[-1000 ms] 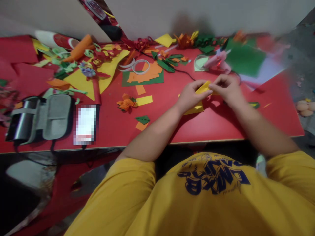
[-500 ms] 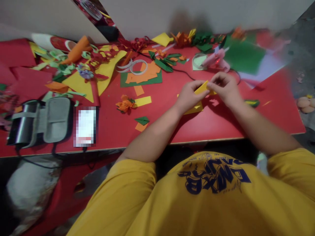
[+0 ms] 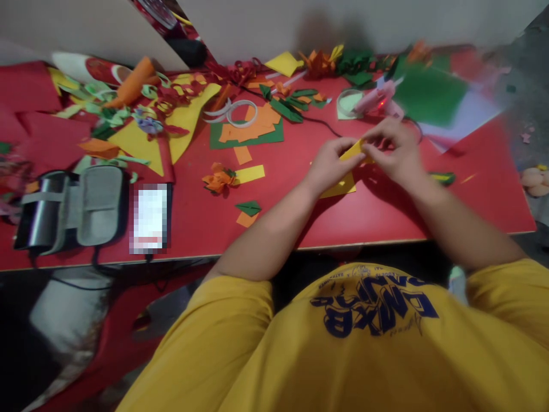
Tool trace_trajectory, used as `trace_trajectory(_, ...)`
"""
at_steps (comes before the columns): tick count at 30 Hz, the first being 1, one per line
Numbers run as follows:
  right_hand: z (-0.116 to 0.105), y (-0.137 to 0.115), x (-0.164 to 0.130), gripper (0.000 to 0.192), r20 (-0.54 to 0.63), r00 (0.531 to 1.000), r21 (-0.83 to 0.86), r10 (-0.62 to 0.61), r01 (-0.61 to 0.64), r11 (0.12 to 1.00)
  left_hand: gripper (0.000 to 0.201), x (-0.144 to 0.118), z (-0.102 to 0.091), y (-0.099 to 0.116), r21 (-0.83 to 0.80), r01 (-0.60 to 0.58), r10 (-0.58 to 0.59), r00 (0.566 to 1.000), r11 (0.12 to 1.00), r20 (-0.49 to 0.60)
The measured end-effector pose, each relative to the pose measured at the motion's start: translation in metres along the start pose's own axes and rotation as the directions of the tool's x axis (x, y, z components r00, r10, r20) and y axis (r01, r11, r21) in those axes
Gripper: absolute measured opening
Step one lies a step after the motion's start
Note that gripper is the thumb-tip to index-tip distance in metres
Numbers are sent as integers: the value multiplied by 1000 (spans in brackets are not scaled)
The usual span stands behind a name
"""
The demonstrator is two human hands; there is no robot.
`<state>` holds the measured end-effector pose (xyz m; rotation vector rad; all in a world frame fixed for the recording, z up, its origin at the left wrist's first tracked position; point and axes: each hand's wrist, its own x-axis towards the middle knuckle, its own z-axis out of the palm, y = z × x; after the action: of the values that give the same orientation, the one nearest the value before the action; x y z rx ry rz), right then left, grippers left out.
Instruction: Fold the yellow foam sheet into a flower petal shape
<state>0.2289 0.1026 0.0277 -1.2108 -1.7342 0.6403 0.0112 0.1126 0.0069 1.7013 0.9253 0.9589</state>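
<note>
A small piece of yellow paper (image 3: 352, 151) is pinched between my two hands above the red table. My left hand (image 3: 328, 165) closes thumb and fingers on its left part. At its right end, my right hand (image 3: 395, 150) grips the edge with fingertips and thumb. Part of the paper is hidden by the fingers. Under my left hand and wrist lies a yellow sheet (image 3: 345, 186), partly covered. Just beyond my right hand rests a pink glue gun (image 3: 381, 102) with a red light on.
An orange paper flower (image 3: 219, 178) and a yellow strip (image 3: 251, 174) lie left of my hands. Farther back are a roll of tape (image 3: 242, 114) and green sheets (image 3: 433, 94). At left sit an open grey case (image 3: 99, 206) and a phone (image 3: 150, 218). The table's front edge runs below my forearms.
My right hand has shifted slightly up, its fingers bending more over the yellow paper's end. My left hand keeps nearly the same place, and the camera view has moved a little.
</note>
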Motion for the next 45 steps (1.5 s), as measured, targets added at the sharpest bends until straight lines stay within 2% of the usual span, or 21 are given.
trace_trajectory(4, -9, -1, 3, 20, 55, 994, -22, -92, 93, 995, 34, 1, -1, 0, -44, 5, -5, 1000, 999, 5)
trace_trajectory(10, -17, -1, 7, 26, 58, 998, -39, 7, -5, 999, 39, -1, -2, 2, -55, 24, -25, 1000, 998, -12)
trace_trajectory(15, -18, 0, 6, 30, 16, 1000, -55, -19, 20, 998, 39, -1, -2, 0, -34, 4, -5, 1000, 999, -30)
trace_trajectory(19, -21, -3, 4, 34, -4, 1000, -109, -31, 30, 994, 40, 0, -1, -2, -92, 32, -35, 999, 995, -23)
trace_trajectory(28, -16, -8, -3, 35, 32, 999, -92, -27, 30, 995, 48, 1, 2, -8, -156, 40, -47, 998, 987, -43)
trace_trajectory(36, -20, -4, 3, 36, 4, 999, -134, -47, 48, 990, 42, 1, 1, -6, -154, 38, -45, 998, 987, -45)
trace_trajectory(41, -24, -5, 6, 24, 48, 994, -101, -96, 100, 990, 45, 1, 1, -7, -122, 2, -8, 999, 993, -50)
trace_trajectory(45, -27, -2, 8, 24, 66, 994, -119, -85, 92, 989, 44, 1, 1, -6, -126, 40, -47, 998, 991, -50)
